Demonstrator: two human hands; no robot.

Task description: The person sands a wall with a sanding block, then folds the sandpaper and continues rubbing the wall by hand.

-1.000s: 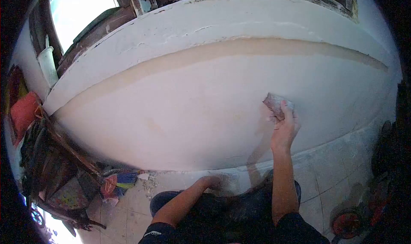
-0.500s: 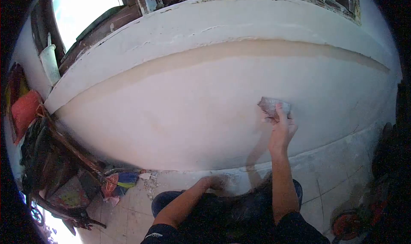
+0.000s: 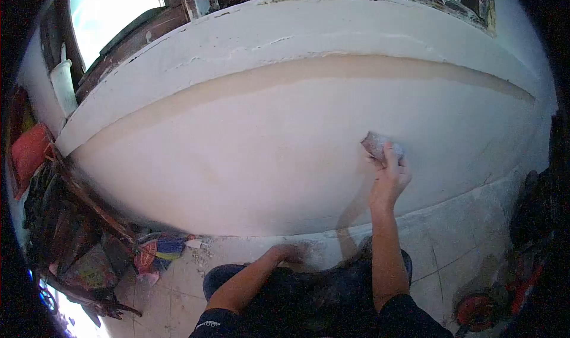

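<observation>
My right hand point(image 3: 389, 175) is closed around a dusty brown-and-grey piece of sandpaper point(image 3: 380, 145), thumb on the near side. The sandpaper is at the pale wall point(image 3: 237, 142), right of its middle, with one corner tilted up to the left. Whether its whole face touches the wall is hard to tell. My left hand point(image 3: 288, 254) is low, near my knees and in front of the wall's foot. Its fingers are dark and indistinct, and I make out nothing held in it.
A tan band and ledge point(image 3: 332, 62) cross the wall beneath a weathered window frame point(image 3: 142, 32). A white container point(image 3: 63, 83) stands at left, above a red bag point(image 3: 29, 151) and dark clutter. Crumpled packaging point(image 3: 157, 252) lies on the tiled floor point(image 3: 172, 299). A red round object point(image 3: 475, 309) sits lower right.
The sandpaper has turned in my right hand's grip, its left corner now pointing more upward. The whole view has shifted slightly. My left hand stays low by my knees.
</observation>
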